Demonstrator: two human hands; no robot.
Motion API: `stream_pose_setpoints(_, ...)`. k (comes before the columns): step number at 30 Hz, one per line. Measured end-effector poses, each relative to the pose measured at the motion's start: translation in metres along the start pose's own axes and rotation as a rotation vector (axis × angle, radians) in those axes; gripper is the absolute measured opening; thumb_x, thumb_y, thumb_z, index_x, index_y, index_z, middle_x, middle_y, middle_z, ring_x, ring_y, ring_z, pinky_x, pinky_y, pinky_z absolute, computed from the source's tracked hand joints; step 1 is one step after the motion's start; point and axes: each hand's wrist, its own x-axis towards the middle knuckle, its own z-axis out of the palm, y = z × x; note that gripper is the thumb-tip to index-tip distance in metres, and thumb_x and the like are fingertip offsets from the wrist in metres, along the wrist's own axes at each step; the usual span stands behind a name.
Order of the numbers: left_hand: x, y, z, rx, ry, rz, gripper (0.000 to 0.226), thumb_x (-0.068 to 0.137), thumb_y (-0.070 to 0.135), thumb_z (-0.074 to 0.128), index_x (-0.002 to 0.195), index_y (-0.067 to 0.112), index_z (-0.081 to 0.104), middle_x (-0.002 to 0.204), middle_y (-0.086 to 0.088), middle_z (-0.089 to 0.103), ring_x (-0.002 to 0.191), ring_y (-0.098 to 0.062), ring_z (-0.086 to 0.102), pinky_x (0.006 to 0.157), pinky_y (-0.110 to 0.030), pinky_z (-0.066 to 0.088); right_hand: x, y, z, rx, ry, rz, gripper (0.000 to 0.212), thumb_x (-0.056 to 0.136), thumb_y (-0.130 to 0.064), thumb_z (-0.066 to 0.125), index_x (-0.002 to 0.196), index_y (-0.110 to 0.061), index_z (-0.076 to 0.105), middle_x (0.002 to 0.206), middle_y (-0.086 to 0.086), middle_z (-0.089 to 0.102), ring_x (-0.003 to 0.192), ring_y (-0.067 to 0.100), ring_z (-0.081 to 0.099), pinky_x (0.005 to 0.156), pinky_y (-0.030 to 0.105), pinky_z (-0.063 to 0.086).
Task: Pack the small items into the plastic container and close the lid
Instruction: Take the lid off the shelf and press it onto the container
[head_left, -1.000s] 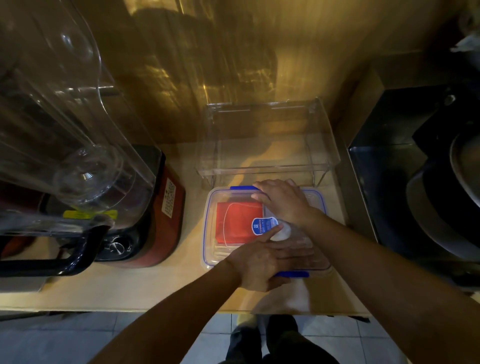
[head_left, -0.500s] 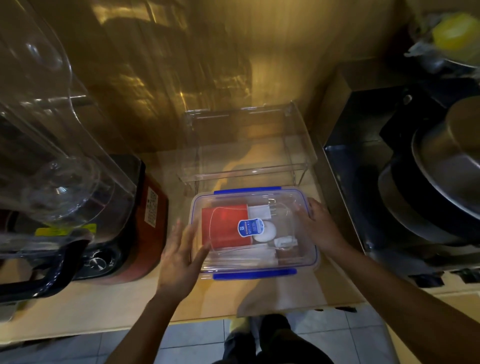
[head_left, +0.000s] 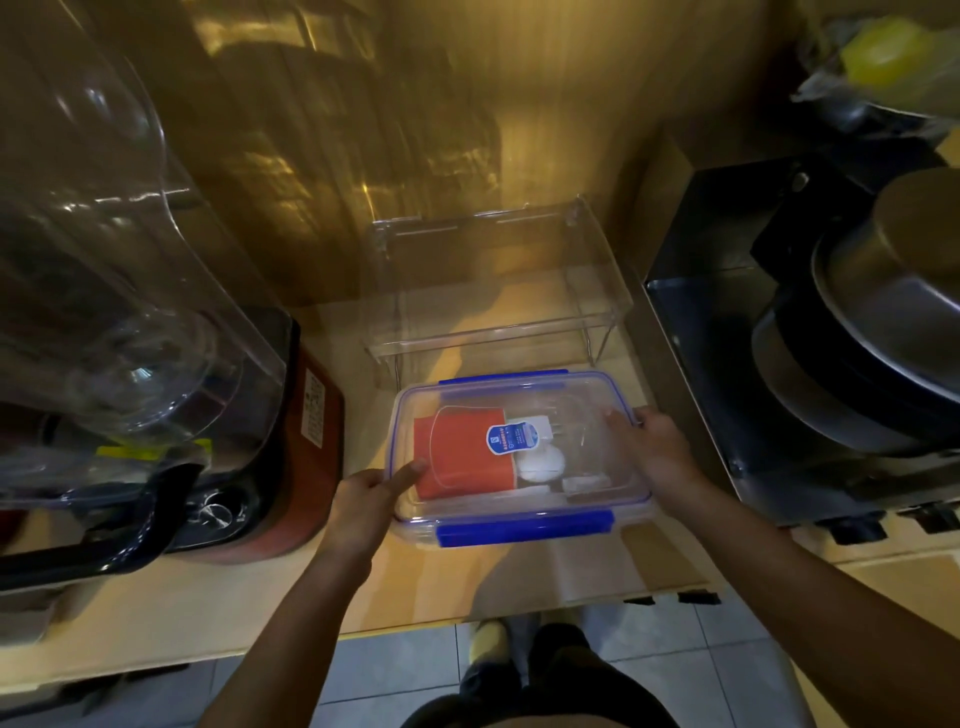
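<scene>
Two hands (head_left: 363, 501) (head_left: 657, 447) gripping one lidded plastic container (head_left: 519, 514), two blue clips (head_left: 524, 528).

Single view, head-worn, wide-angle. Faces forward and steeply down onto the worktop (head_left: 156, 613), close range. Plastic container (head_left: 519, 457) sits centre frame; wall behind it, floor tiles (head_left: 395, 670) below the worktop's near edge. No second view.

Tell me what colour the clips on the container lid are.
Blue. The front clip on the container lid shows it best in the head view.
</scene>
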Motion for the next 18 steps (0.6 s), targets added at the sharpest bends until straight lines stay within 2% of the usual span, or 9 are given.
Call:
stream_pose_setpoints(3, -0.011, 0.007, -0.003, 0.0, -0.019, 0.017, 0.032, 0.078, 0.041, 0.069, 0.083, 0.009, 0.065, 0.077, -0.006, 0.071, 0.071, -0.018, 0.069, 0.056, -0.028, 0.049, -0.011, -0.002, -0.004, 0.038, 0.003, 0.014, 0.031, 0.091, -0.038, 0.051, 0.1, -0.009, 0.059, 0.096, 0.014, 0.066, 0.086, 0.029, 0.064, 0.077, 0.044, 0.055)
stream_pose_setpoints(6, -0.023, 0.02, -0.009, 0.037, -0.014, 0.078, 0.031, 0.079, 0.043, 0.067, 0.08, 0.012, 0.064, 0.072, -0.003, 0.07, 0.065, -0.015, 0.068, 0.053, -0.027, 0.05, -0.021, -0.009, -0.012, 0.061, 0.016, -0.003, 0.025, 0.092, -0.037, 0.051, 0.098, -0.014, 0.057, 0.091, 0.01, 0.065, 0.084, 0.028, 0.065, 0.075, 0.043, 0.056)
stream_pose_setpoints(8, -0.032, 0.032, -0.016, 0.073, -0.01, 0.132, 0.031, 0.077, 0.046, 0.067, 0.079, 0.015, 0.063, 0.06, 0.002, 0.069, 0.055, -0.006, 0.066, 0.044, -0.02, 0.047, -0.029, -0.015, -0.021, 0.075, 0.025, -0.024, 0.022, 0.092, -0.037, 0.051, 0.096, -0.016, 0.058, 0.083, 0.005, 0.065, 0.077, 0.023, 0.066, 0.066, 0.039, 0.056)
stream_pose_setpoints(10, -0.041, 0.046, -0.025, 0.087, -0.028, 0.176, 0.036, 0.074, 0.05, 0.066, 0.083, 0.015, 0.062, 0.06, 0.004, 0.069, 0.052, -0.002, 0.065, 0.04, -0.014, 0.044, -0.037, -0.024, -0.033, 0.095, 0.017, -0.068, 0.021, 0.092, -0.039, 0.052, 0.092, -0.019, 0.06, 0.078, 0.001, 0.066, 0.066, 0.016, 0.068, 0.05, 0.027, 0.052)
stream_pose_setpoints(11, -0.045, 0.054, -0.03, 0.089, -0.042, 0.194, 0.042, 0.069, 0.054, 0.066, 0.085, 0.015, 0.062, 0.064, 0.001, 0.069, 0.055, -0.006, 0.066, 0.044, -0.018, 0.048, -0.042, -0.03, -0.04, 0.104, 0.011, -0.093, 0.02, 0.091, -0.04, 0.053, 0.09, -0.021, 0.061, 0.077, 0.0, 0.068, 0.062, 0.013, 0.068, 0.046, 0.023, 0.049)
stream_pose_setpoints(14, -0.055, 0.079, -0.039, -0.032, -0.07, 0.233, 0.056, 0.06, 0.058, 0.073, 0.086, 0.01, 0.062, 0.079, -0.016, 0.069, 0.074, -0.029, 0.068, 0.068, -0.044, 0.056, -0.055, -0.058, -0.059, 0.128, -0.005, -0.188, 0.021, 0.092, -0.037, 0.054, 0.095, -0.018, 0.063, 0.079, 0.004, 0.07, 0.064, 0.014, 0.069, 0.046, 0.021, 0.047)
stream_pose_setpoints(15, -0.056, 0.089, -0.041, -0.055, -0.057, 0.265, 0.051, 0.065, 0.055, 0.073, 0.086, 0.01, 0.063, 0.079, -0.017, 0.07, 0.073, -0.028, 0.069, 0.067, -0.042, 0.057, -0.057, -0.068, -0.064, 0.141, -0.017, -0.23, 0.022, 0.092, -0.035, 0.054, 0.096, -0.016, 0.064, 0.08, 0.006, 0.071, 0.065, 0.016, 0.07, 0.048, 0.022, 0.049)
stream_pose_setpoints(17, -0.054, 0.11, -0.044, -0.063, -0.009, 0.336, 0.037, 0.078, 0.047, 0.066, 0.087, 0.011, 0.065, 0.074, -0.009, 0.073, 0.063, -0.016, 0.07, 0.051, -0.025, 0.054, -0.058, -0.09, -0.072, 0.187, -0.018, -0.302, 0.018, 0.092, -0.03, 0.055, 0.094, -0.015, 0.065, 0.08, 0.008, 0.071, 0.067, 0.019, 0.07, 0.052, 0.025, 0.052)
stream_pose_setpoints(18, -0.05, 0.121, -0.043, -0.076, 0.009, 0.358, 0.034, 0.081, 0.045, 0.063, 0.089, 0.012, 0.066, 0.074, -0.007, 0.074, 0.062, -0.014, 0.07, 0.049, -0.022, 0.051, -0.055, -0.101, -0.074, 0.221, -0.007, -0.323, 0.016, 0.091, -0.028, 0.057, 0.094, -0.015, 0.065, 0.081, 0.008, 0.07, 0.069, 0.019, 0.069, 0.054, 0.026, 0.053)
